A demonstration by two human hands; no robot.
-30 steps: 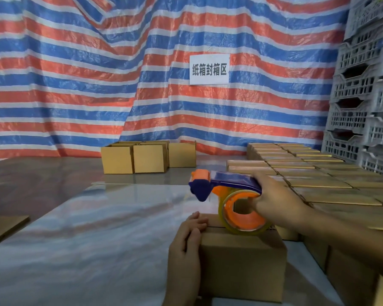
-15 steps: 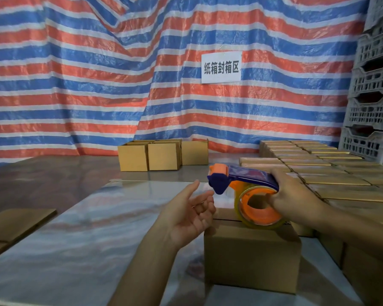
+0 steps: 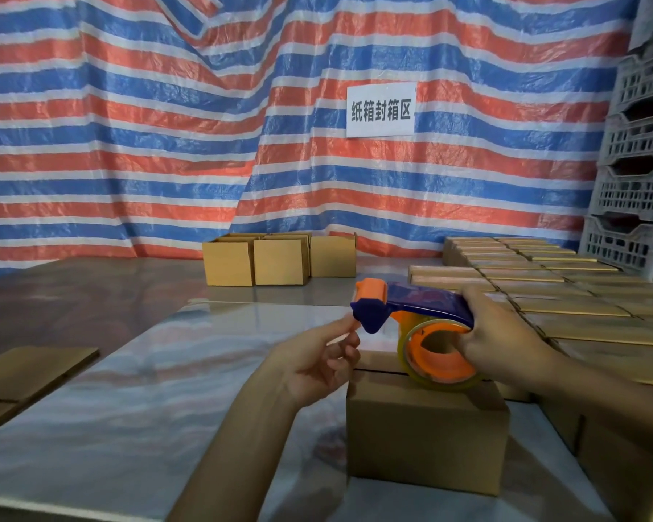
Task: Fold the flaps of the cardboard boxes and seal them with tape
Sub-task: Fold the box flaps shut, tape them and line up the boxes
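A small closed cardboard box stands on the shiny table in front of me. My right hand grips the blue handle of an orange and blue tape dispenser, whose clear tape roll rests on the box's top seam. My left hand is raised to the left of the box, off the cardboard. Its thumb and forefinger pinch together at the dispenser's blue nose, where the tape end comes out. The clear tape itself is hard to make out.
Three open boxes stand at the back of the table. Rows of boxes fill the right side, close to my right arm. Flat cardboard lies at the left edge. White crates are stacked at far right.
My left hand left the box's left edge, rose palm-up and reached to the dispenser's nose, where its fingers closed. The dispenser stayed on the box top in my right hand.
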